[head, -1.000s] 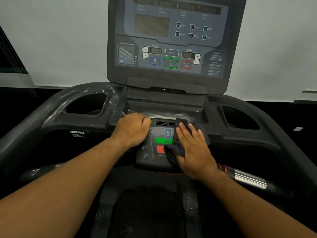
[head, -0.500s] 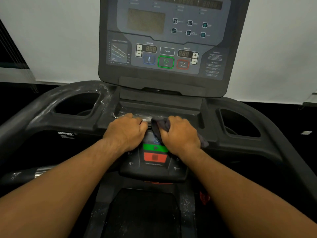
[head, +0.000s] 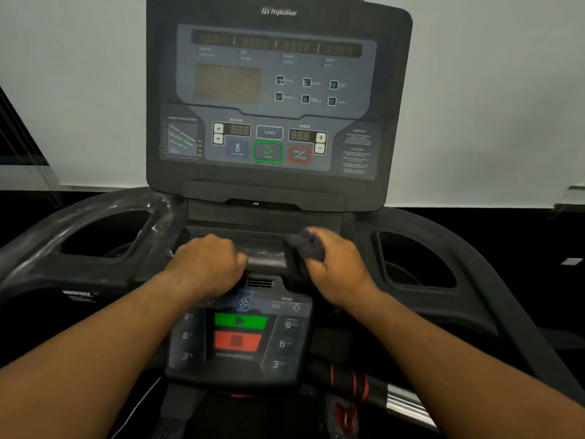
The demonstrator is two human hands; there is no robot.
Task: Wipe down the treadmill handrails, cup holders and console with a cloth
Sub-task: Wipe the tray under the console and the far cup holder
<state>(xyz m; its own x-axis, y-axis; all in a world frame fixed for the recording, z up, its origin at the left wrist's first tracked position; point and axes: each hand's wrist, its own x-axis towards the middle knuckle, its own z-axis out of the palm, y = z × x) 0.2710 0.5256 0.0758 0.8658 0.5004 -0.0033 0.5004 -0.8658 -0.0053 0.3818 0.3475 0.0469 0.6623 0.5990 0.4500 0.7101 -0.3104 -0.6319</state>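
Note:
The treadmill console [head: 275, 90] stands upright ahead, dark, with lit number displays and coloured buttons. Below it a lower control panel [head: 240, 337] carries a green and a red key. Between them runs a dusty shelf [head: 262, 248]. My right hand [head: 335, 267] grips a dark cloth [head: 305, 243] and holds it against the right end of that shelf. My left hand [head: 210, 264] is fisted on the shelf's left part, knuckles up, with nothing visible in it. The left cup holder [head: 104, 232] has a dusty, streaked rim; the right cup holder [head: 414, 258] looks dark and matte.
A handrail [head: 392, 397] with a red and black grip and a chrome section runs along the lower right. The black running belt [head: 253, 419] lies below the panel. A pale wall fills the background, with dark floor on both sides.
My right hand went from pressing the cloth flat on the lower panel to gripping it, then moved up and right along the shelf. The left hand stayed fisted. The view tilted upward.

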